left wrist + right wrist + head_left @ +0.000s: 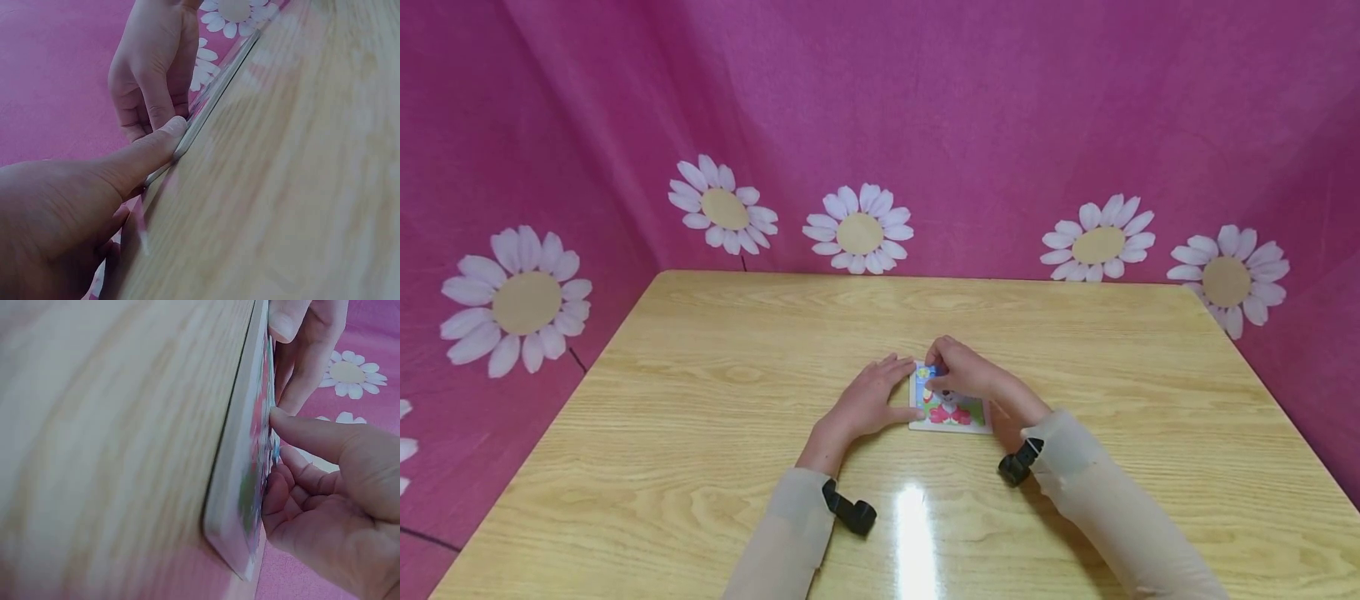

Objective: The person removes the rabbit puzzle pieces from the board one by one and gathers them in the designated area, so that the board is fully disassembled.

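Observation:
A small square picture puzzle (951,414) with a pale border lies flat on the table, showing a cartoon animal in red on green and blue. My left hand (867,398) rests along its left side, thumb on the near left corner and fingers stretched to the far left corner. From the right, my right hand (964,368) reaches over the upper part of the picture. Its thumb and fingers pinch a small bluish puzzle piece (275,450) at the board's surface, mostly hidden by the fingers. The right hand covers part of the animal's head.
The wood-grain table (700,400) stretches around the puzzle, with a bright light reflection in front. A pink cloth (970,125) with white daisies hangs behind and at the sides. Each sleeved wrist carries a black camera (859,515).

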Tool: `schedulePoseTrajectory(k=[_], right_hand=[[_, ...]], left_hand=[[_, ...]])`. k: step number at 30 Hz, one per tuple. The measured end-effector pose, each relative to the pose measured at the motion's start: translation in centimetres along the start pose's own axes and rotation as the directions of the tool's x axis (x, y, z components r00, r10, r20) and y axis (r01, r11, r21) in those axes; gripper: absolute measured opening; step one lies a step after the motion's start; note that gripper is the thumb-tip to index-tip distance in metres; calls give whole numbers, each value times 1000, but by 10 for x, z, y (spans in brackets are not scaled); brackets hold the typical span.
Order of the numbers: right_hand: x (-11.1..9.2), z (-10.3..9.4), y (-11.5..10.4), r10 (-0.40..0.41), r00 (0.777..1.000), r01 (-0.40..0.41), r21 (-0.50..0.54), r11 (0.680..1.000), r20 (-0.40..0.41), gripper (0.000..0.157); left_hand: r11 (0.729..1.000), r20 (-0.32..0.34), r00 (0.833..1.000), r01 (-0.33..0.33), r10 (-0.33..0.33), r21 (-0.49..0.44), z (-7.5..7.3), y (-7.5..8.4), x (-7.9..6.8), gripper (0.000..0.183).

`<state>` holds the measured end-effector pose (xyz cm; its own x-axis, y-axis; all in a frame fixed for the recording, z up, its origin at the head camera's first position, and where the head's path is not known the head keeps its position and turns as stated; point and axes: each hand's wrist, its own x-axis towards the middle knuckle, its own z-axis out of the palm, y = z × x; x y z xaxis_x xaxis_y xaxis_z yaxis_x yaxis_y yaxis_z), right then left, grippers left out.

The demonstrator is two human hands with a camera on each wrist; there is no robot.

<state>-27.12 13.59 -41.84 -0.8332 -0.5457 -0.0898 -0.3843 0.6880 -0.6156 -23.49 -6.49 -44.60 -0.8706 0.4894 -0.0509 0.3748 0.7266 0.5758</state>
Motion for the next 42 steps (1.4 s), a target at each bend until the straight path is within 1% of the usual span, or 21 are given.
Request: schedulePoseTrajectory(k=[3, 7, 12, 15, 21, 24, 26, 30, 35, 39, 42], right_hand=[[-1, 1, 0, -9, 1000, 9, -8, 1000, -16, 24], [-2, 4, 0, -58, 997, 55, -43, 998, -60, 24], [-3, 7, -1, -144, 982, 133, -94, 987, -124, 22], [-4, 8, -3, -162, 976, 148, -107, 983, -146, 21], [-6, 10, -3, -148, 969, 134, -82, 987, -199, 16], [-6, 11, -1, -134, 962, 128, -44, 991, -237, 13], [-7, 11, 0, -110, 962, 111, -8, 994, -250, 11], [-8, 11, 3, -57, 966, 70, 46, 996, -252, 10], [-9, 9, 6, -12, 969, 32, 74, 997, -248, 9], [-12, 6, 9, 11, 969, 12, 90, 996, -247, 8], [-15, 4, 12, 4, 966, 19, 85, 996, -257, 8]], left_hand=[[1000, 0, 1000, 1, -1, 3, 0, 0, 0, 78], [1000, 3, 1000, 3, -3, 5, 0, 1, -1, 79], [1000, 0, 1000, -1, 1, 8, -1, 0, -1, 79], [1000, -10, 1000, -5, 5, 11, -1, -1, 0, 79], [1000, -4, 1000, -1, 1, 1, 0, -1, 0, 79], [1000, 5, 1000, 6, -6, -3, 1, -2, 1, 79], [1000, 7, 1000, 6, -6, 0, 1, -2, 1, 79], [1000, 4, 1000, -5, 5, 9, 1, -1, 1, 79], [1000, 0, 1000, -11, 11, 8, 1, -1, 1, 79], [1000, -1, 1000, -9, 9, 6, 1, -2, 1, 78], [1000, -5, 1000, -8, 8, 9, 1, -2, 0, 78]])
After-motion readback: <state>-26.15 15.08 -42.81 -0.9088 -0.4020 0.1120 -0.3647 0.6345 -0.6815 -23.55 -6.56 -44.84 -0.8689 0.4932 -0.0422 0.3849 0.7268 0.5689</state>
